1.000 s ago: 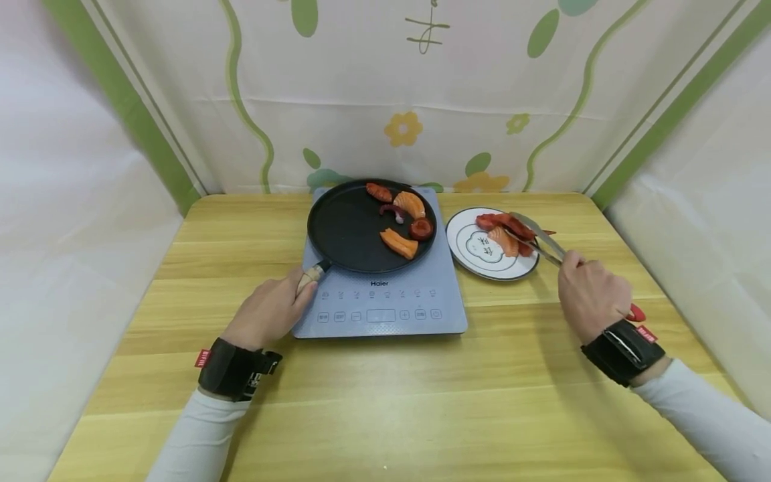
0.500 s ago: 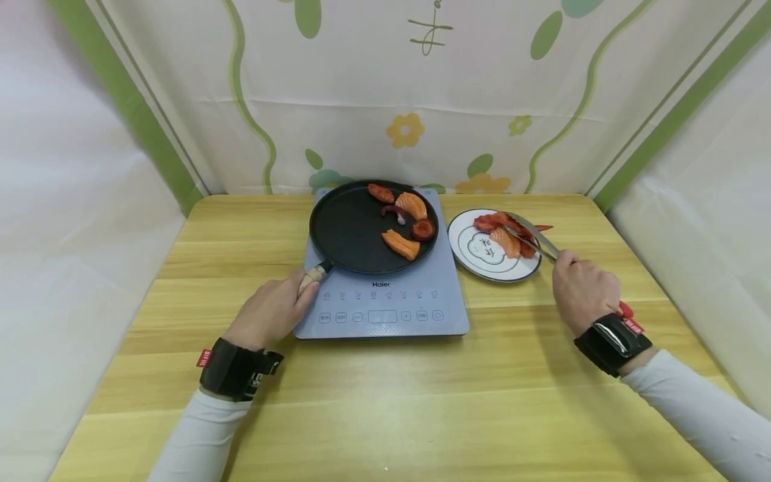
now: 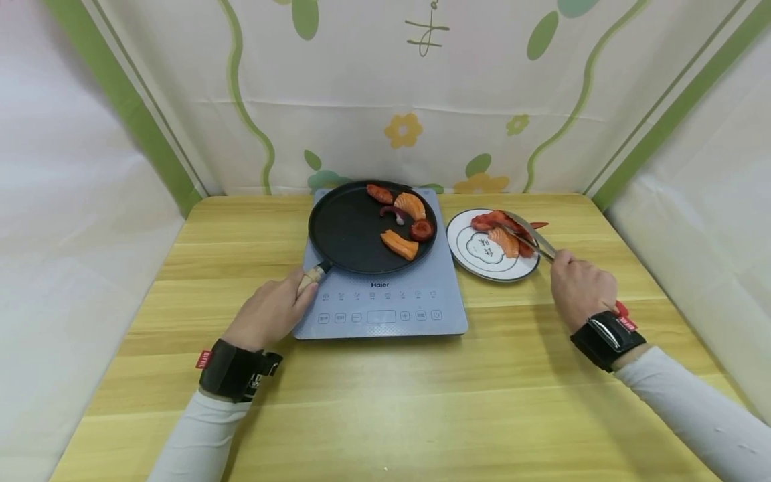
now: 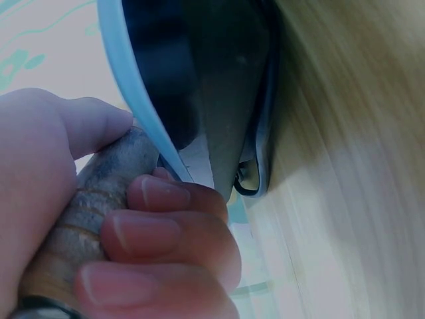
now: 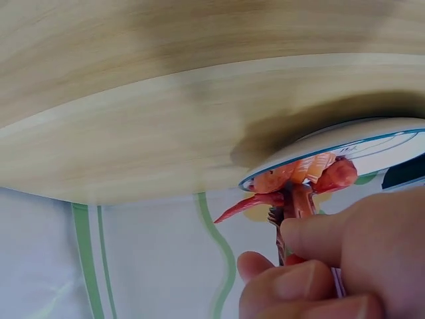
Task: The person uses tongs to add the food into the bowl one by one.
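Note:
My left hand grips the wooden handle of a round black frying pan. In the left wrist view, the fingers curl round that handle. My right hand holds metal tongs with a red end showing behind the palm. The tongs' tips reach over a white plate and straddle red food pieces there. A salmon slice lies just in front of them. The right wrist view has the thumb pressed on the tongs; a pointed red piece sticks out past the plate's rim.
The pan stands on a grey induction cooker. Along its right side lie a scored red sausage, a salmon slice, a purple curl, a round red piece and an orange strip. A patterned cloth hangs behind the table.
My right hand has moved a little to the left, towards the plate, with the tongs. The red pieces on the plate have shifted slightly left. My left hand stays on the pan handle.

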{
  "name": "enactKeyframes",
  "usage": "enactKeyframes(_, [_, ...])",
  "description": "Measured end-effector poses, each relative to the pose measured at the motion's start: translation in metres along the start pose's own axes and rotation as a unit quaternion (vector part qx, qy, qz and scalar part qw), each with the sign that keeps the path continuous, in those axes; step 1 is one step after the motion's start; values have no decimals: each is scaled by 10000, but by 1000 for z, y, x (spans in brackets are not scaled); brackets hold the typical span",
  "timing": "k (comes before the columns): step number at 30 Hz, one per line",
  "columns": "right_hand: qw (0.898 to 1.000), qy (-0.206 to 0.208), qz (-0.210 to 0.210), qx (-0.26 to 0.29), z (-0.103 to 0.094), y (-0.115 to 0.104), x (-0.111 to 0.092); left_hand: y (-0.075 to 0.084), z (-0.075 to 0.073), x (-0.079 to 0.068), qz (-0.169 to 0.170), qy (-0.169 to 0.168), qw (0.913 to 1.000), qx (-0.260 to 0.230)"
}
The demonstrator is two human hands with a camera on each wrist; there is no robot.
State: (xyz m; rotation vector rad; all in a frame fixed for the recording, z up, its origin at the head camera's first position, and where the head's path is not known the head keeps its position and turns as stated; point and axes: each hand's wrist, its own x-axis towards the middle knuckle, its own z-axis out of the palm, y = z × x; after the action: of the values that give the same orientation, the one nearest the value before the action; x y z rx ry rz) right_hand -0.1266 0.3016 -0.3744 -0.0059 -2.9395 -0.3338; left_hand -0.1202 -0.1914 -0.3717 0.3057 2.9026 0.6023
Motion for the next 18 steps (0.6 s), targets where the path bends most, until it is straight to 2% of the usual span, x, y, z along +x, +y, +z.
enactKeyframes(8, [10000, 14, -18, 88, 4, 3, 1, 0, 0, 0, 14, -13, 10000, -26])
enactKeyframes(18, [9992, 293, -163, 225, 10, 8, 1, 0, -1, -1, 22, 32, 10000, -20])
